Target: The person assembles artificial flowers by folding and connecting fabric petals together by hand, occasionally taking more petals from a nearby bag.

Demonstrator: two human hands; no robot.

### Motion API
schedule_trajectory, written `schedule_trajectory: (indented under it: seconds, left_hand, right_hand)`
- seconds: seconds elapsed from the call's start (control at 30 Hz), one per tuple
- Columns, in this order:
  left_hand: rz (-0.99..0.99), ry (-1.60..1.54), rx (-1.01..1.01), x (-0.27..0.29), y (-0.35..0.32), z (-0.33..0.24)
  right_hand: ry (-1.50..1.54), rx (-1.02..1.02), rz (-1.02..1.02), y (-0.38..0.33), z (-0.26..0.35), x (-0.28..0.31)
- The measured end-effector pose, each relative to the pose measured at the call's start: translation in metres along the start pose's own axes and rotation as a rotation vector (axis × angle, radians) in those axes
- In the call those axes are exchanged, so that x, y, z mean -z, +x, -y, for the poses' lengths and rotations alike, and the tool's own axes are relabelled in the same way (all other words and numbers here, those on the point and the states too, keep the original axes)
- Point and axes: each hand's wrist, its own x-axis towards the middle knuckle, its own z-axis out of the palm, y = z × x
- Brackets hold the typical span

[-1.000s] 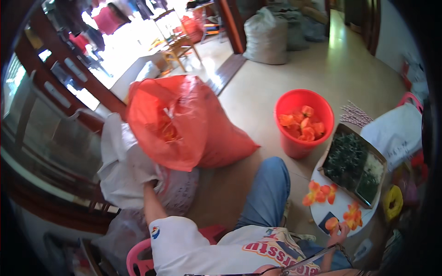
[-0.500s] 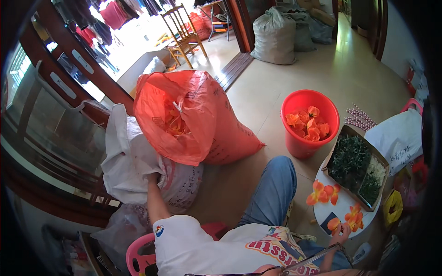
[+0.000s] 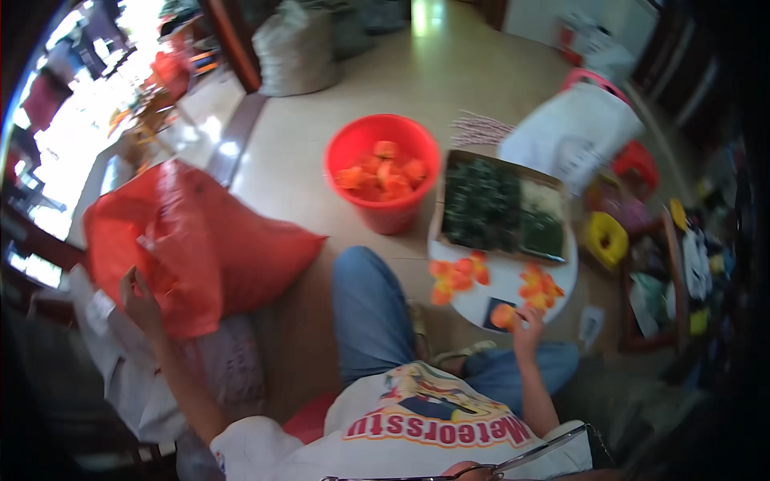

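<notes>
Blurring red bag [image 3: 208,248] edge hides left hand [image 3: 140,301] fingertips.

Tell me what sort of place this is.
Probably a home used for piecework: a tiled floor, a red bucket of orange pieces, a big red bag, and stuffed sacks near the doorway.

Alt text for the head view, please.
A seated person's left hand reaches into a large orange plastic bag while the right hand holds an orange flower piece over a small white table; a red bucket stands ahead.
</notes>
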Motion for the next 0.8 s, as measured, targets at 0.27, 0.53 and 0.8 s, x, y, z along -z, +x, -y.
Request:
schedule_trajectory:
  seconds: [0.27, 0.53, 0.8]
  left_hand:
    - [0.806, 0.176, 0.067, -0.151, -0.021, -0.011]
    - [0.648, 0.238, 0.186, -0.154, -0.016, 0.032]
    - [0.049, -0.223, 0.405, -0.109, 0.018, 0.086]
  right_hand:
    - [0.006, -0.004, -0.07, -0.001, 0.036, 0.019]
    - [-0.007, -0.084, -0.083, -0.022, 0.007, 0.012]
    - [0.029, -0.066, -0.036, -0.023, -0.034, 0.01]
